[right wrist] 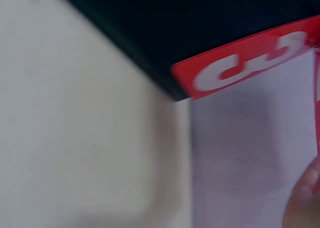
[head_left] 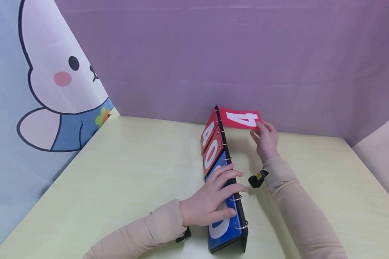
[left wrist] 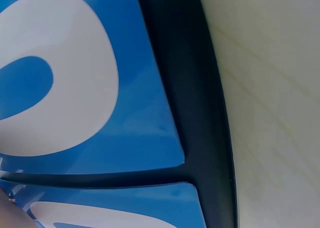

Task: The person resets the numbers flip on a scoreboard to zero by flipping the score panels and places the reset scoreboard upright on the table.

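Observation:
A flip scoreboard (head_left: 225, 144) stands tent-like on the table, its number cards hung on metal rings along a black frame. My right hand (head_left: 267, 140) pinches the free edge of a red card marked 4 (head_left: 240, 118), which is lifted out past the ridge. On the near face hang another red 4, a red 0 (head_left: 211, 154) and blue cards. My left hand (head_left: 210, 201) rests across the blue cards with its fingers spread, tips by the ridge, partly covering them. Behind the board, the right wrist view shows a red card marked 3 (right wrist: 242, 60).
The pale table (head_left: 133, 172) extends on both sides of the board. A purple backdrop (head_left: 233, 54) rises close behind the board's far end. At left hangs a blue cloth printed with a white cartoon animal (head_left: 48, 43). Black wrist cameras sit below both cuffs.

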Tool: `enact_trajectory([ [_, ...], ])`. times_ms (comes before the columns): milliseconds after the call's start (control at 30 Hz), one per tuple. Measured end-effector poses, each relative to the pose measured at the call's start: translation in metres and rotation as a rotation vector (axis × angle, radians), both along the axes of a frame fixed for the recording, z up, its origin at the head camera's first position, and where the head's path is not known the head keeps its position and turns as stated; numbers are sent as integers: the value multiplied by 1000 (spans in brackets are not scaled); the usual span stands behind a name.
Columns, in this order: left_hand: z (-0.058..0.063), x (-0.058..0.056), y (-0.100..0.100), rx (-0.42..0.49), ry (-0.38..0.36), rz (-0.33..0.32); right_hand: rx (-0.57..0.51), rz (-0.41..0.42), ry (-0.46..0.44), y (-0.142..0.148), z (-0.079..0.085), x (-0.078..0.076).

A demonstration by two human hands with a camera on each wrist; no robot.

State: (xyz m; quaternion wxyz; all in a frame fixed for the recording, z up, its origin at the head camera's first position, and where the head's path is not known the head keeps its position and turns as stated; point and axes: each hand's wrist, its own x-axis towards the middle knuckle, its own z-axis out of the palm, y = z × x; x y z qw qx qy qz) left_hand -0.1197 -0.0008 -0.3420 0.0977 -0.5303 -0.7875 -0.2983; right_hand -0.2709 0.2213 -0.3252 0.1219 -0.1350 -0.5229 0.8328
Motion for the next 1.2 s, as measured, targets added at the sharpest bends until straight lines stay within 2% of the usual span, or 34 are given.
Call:
enact_trajectory([
  [67,-1,0,1,-4,14,4,-15,-25,75,-1,7,-1],
  [133,-2,-1,1,-7,16,6,10,-16,138,-2,15,-1],
  [333,-4,-2,2,-4,27,3,240,64,242,-16,34,1],
  [467,-5,-2,2,-2,37,-1,384,150,305,-26,42,4],
  [600,-4,-2,2,-2,30,-3,567,220,342,-36,45,4],
  [767,-3,-1,2,2,36,-1,863,253,347,-46,42,2],
  [967,-2,-1,1,15,45,-6,1088,296,337,-56,40,1],
  [1100,-1,-2,0,15,37,-11,1312,296,427,-62,45,0],
  [1200,0,-1,-1,17,28,-15,1471,337,492,-65,52,0],
])
